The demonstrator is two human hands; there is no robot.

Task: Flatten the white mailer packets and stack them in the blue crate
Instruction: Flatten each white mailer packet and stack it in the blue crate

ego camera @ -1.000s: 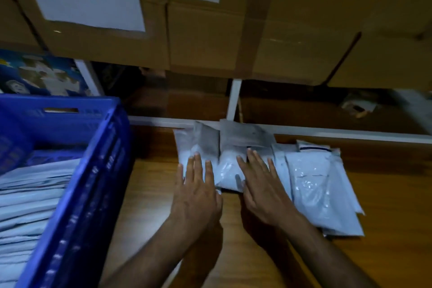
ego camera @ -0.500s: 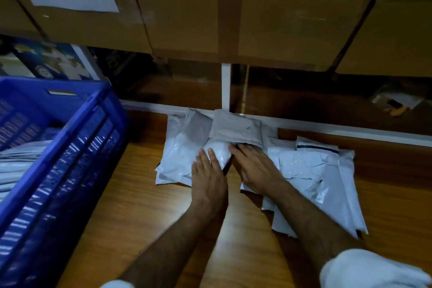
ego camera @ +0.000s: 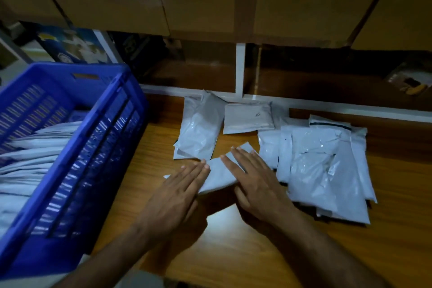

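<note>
Step in hand, by the look of it: pressing one packet [ego camera: 222, 174] flat on the table [ego camera: 233, 252] before the move left into the crate [ego camera: 70, 159].

How to do it well, left to right:
- Crate: standing at the left, partly off the table edge, already well filled with flat white packets [ego camera: 30, 163] lying in layers. Worth laying the next one square on top, not slanted.
- Left hand [ego camera: 177, 196]: flat, fingers straight and together, palm down, covering the packet's left end. Holding nothing, only pressing. Best kept as an anchor against sliding on the smooth wood.
- Packet: between and under both hands, lying aslant, near corner low left, far corner up right. White, thin, glossy, soft-looking; a fold or ridge showing between the hands. Likely slippery, with trapped air needing a push toward the open end.
- Right hand [ego camera: 254, 184]: also flat, fingers straight and slightly spread, resting on the packet's right part. No pinch, no curl. Better swept outward than pressed in place, so as to smooth the crease rather than set it.

Beyond the hands: two more packets, one puffy [ego camera: 201, 133] and one flatter and greyer [ego camera: 247, 118], lying near the back rail. At the right, a loose overlapping pile [ego camera: 327, 163], crinkled, not yet flattened. Much of the task apparently still ahead.
</note>
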